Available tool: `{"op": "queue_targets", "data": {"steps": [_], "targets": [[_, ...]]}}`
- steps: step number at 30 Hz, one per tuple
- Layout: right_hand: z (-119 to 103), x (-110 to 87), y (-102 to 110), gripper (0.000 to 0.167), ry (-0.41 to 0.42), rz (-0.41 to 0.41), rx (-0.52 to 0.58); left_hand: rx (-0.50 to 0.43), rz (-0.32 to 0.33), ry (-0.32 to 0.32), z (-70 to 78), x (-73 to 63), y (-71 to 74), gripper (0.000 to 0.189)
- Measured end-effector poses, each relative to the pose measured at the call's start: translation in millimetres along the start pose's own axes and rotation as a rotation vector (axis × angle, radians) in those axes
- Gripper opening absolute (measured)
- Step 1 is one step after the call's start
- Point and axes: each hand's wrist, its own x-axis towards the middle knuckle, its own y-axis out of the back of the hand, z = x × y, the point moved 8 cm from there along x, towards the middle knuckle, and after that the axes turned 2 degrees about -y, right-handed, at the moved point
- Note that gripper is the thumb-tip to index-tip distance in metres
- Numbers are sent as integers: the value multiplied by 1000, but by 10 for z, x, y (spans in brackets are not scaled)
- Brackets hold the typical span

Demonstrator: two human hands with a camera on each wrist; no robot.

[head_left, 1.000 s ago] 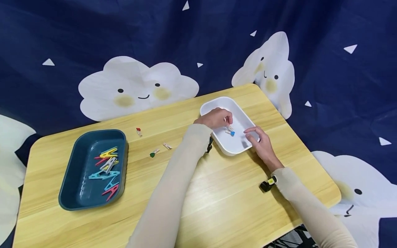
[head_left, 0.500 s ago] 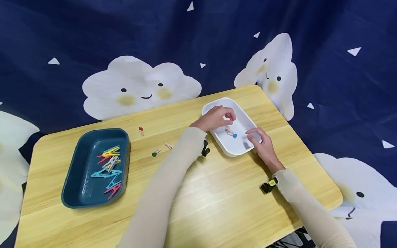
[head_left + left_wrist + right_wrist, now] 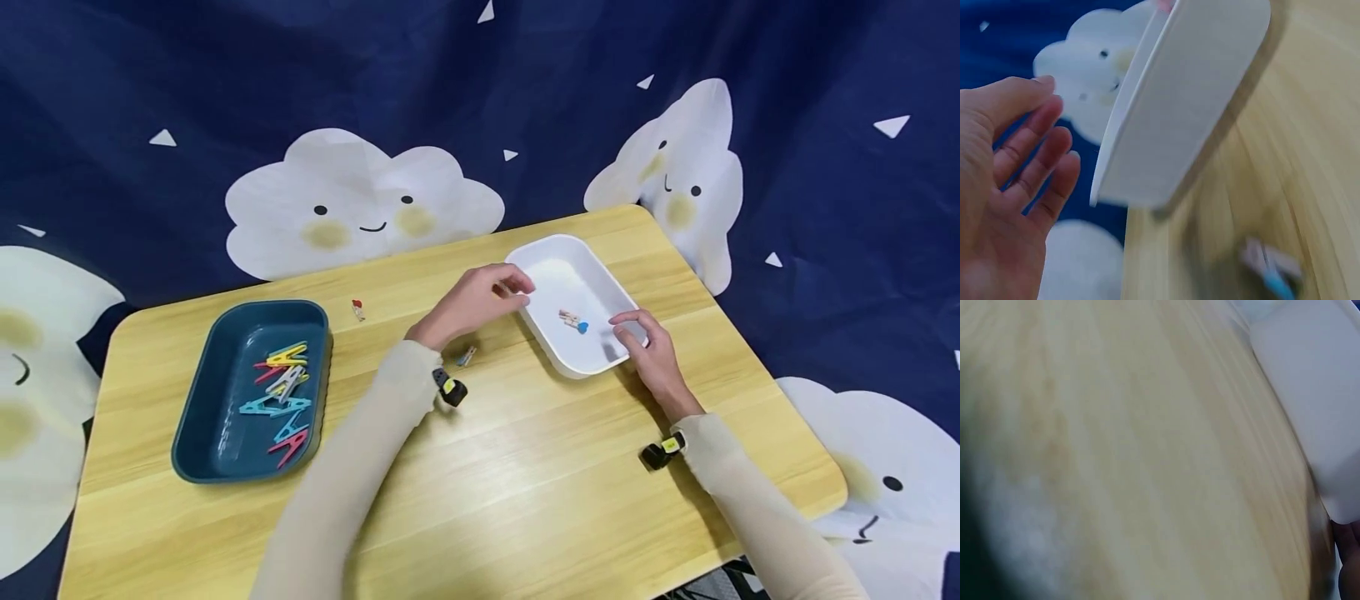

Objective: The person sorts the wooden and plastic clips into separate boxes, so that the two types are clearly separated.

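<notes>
My left hand (image 3: 480,300) hovers at the near-left rim of the white tray (image 3: 542,335), its fingers loosely curved and holding nothing. Inside the tray lie small wooden clothespins (image 3: 570,318), one bearing a blue heart. My right hand (image 3: 651,354) rests over the tray's right rim, with thumb and index finger a little apart; its other fingers are mostly hidden. Below my left wrist, another mini clothespin (image 3: 466,357) with a blue part lies on the table; it also shows blurred in the left wrist view. A red-heart mini clothespin (image 3: 357,310) lies farther left.
To the left stands a dark teal tray (image 3: 197,417) with several larger plastic clothespins (image 3: 281,387) in yellow, red, white and blue. The wooden table (image 3: 525,467) has rounded corners. A blue curtain (image 3: 420,75) with cloud prints hangs behind it.
My left hand has let go of a mini clothespin in the white tray and drawn back left to its rim. The left sleeve now covers the green-heart clothespin. My right hand stays at the tray.
</notes>
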Motion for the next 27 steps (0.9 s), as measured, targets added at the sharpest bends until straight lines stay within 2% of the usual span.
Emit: {"op": "queue_targets", "data": {"steps": [2, 4, 8, 13, 21, 27], "targets": [[2, -6, 10, 27, -2, 0, -11, 0, 20, 26, -97, -149, 79, 17], [9, -20, 28, 27, -7, 4, -23, 18, 12, 52, -201, -283, 111, 18], [14, -41, 68, 27, -6, 14, -40, 59, -61, 111, -391, -503, 66, 24], [11, -38, 89, 28, -9, 15, -44, 117, -115, 173, -524, -672, 19, 27], [-16, -12, 36, 30, -10, 2, -45, 329, -115, 136, -617, -836, 13, 29], [-5, -3, -12, 28, -4, -1, -45, 388, -107, 125, -680, -933, -5, 22]]}}
